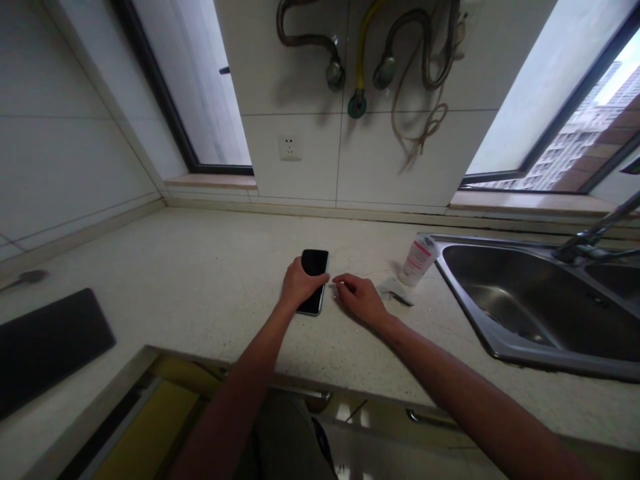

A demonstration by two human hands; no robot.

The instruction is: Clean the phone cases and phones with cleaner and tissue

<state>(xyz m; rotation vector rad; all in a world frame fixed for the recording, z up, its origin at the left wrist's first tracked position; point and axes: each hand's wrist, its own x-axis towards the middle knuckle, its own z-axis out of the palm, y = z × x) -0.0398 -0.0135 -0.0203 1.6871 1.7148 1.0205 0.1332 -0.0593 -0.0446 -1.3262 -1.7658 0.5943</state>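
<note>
A black smartphone [315, 263] lies flat on the pale counter, screen up. My left hand [297, 284] grips it from the left, with the thumb stretched across the screen to its right edge. Just right of the phone, my right hand [361, 297] rests low over the counter, thumb and fingertips pinched together. Whatever lies in that pinch is too small to make out. Beside the right hand is a small clear packet [391, 288] with a dark, thin tool [403, 300] on it. A clear plastic cup with red print [419, 259] stands behind them, tilted in view.
To the right, a steel sink [467, 333] with a faucet [583, 245] is set into the counter [210, 293]. A black flat panel [55, 343] and a spoon-like utensil [31, 277] lie at the left. Hoses [425, 50] and a socket [290, 148] are on the wall.
</note>
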